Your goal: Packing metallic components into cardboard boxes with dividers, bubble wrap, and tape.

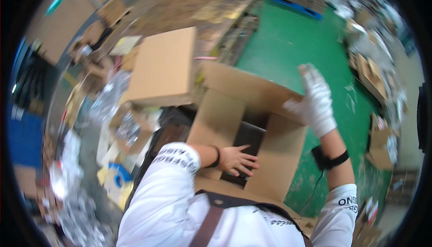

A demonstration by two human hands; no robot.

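Note:
An open cardboard box stands in front of me, its brown panels spread around a dark gap. My left hand is bare, with its fingers spread over the near part of that gap. Whether its fingertips touch a panel, I cannot tell. In a white glove, my right hand is at the box's far right corner. Its fingers stretch upward and its thumb points left along the top edge of the far panel. Nothing shows in either palm.
A closed cardboard carton sits on the left, beside the open box. Clear plastic wrap and a blue tape dispenser lie farther left. A wooden worktable stands beyond. Scrap cardboard and plastic line the green floor's right side.

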